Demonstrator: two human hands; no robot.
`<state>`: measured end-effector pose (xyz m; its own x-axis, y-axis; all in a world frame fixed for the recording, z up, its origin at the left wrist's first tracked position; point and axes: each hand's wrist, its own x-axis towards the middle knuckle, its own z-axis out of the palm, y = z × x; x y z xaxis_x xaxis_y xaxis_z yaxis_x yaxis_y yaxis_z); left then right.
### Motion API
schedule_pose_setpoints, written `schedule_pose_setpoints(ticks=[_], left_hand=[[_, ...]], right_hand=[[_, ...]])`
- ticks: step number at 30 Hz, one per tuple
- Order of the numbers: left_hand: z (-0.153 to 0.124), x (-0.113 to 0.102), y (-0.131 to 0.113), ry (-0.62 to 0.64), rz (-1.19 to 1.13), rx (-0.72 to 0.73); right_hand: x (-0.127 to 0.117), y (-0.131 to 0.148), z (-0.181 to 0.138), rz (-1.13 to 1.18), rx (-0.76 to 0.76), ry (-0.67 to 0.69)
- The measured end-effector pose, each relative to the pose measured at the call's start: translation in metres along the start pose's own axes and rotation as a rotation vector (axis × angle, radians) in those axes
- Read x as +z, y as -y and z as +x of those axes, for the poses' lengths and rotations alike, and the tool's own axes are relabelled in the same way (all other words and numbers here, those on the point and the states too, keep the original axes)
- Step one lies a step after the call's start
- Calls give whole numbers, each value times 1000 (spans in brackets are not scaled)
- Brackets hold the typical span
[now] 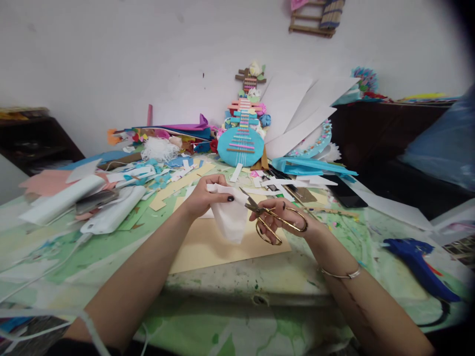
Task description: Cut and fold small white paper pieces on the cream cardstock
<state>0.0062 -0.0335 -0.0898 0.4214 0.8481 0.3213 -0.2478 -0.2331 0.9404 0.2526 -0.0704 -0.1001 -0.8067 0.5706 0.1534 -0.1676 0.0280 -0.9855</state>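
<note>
Head view, and from where I stand the left hand (208,195) is pinching a thin white sheet (230,220) near its top edge, thumb laid flat across the front, so the sheet droops just to the right of that hand. Facing it, the right hand (278,204) has its fingers curled round the handles of gold-handled scissors (261,210). The blades stand a little apart, pointing at the left hand, and their tips reach the sheet's right edge; I cannot tell whether they bite into it.

Under both hands, a cream card (208,249) lies on the paint-smeared counter (349,237). Beyond the right hand I see white paper strips (297,182), and further to its right a black phone (345,192) with a dark screen. Nearer the person, well to the right of that hand, rests a blue glue gun (419,262). Left of the left hand is a white device (115,210) with a cable. Any lettering on the device or glue gun is too blurred to read. Straight beyond both hands, a turquoise lute-shaped craft (241,143) stands against the wall (148,59).
</note>
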Motion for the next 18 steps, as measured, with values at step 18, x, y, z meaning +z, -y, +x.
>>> schedule_pose_setpoints(ticks=[18], left_hand=[[1,0,-1,-45,42,3]], right_hand=[[1,5,-1,38,-3,38]])
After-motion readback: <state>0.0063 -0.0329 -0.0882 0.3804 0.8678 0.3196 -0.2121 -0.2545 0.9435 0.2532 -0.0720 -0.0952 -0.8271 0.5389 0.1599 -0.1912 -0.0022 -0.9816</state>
